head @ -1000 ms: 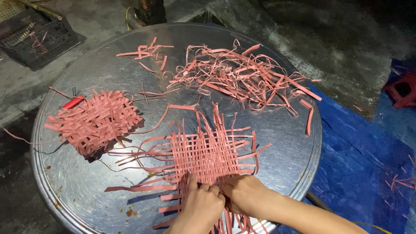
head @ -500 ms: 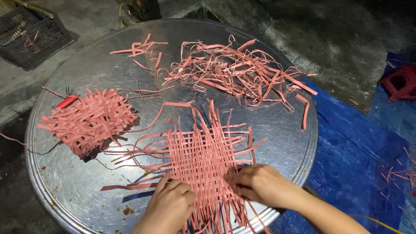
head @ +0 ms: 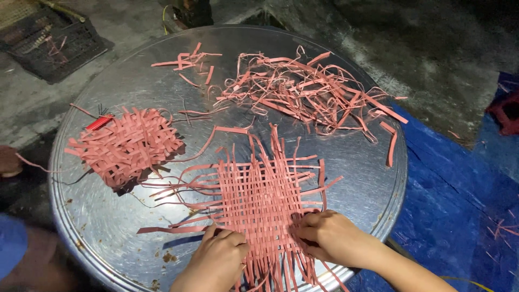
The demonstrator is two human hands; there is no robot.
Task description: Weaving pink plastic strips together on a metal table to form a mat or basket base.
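both hands work at the near edge of a round, shiny metal surface (head: 135, 86). the left hand (head: 216, 259) rests on the lower left part of a flat, half-woven mat of pink plastic strips (head: 265, 194), its fingers curled down and pinching strips at the mat's edge. the right hand (head: 330, 238) presses on the mat's lower right corner, fingers bent and closed over the strips there. the mat lies in the near middle of the surface, with loose strip ends sticking out on all 4 sides and hanging over the rim toward the person. left of it, well apart, sits a smaller woven pink piece (head: 127, 143) with a red-handled tool (head: 100, 121) touching its far corner. a tangled heap of loose pink strips (head: 303, 92) lies at the far side. a dark plastic crate (head: 48, 40) stands on the floor beyond, and a blue tarp (head: 454, 205) lies to the right.
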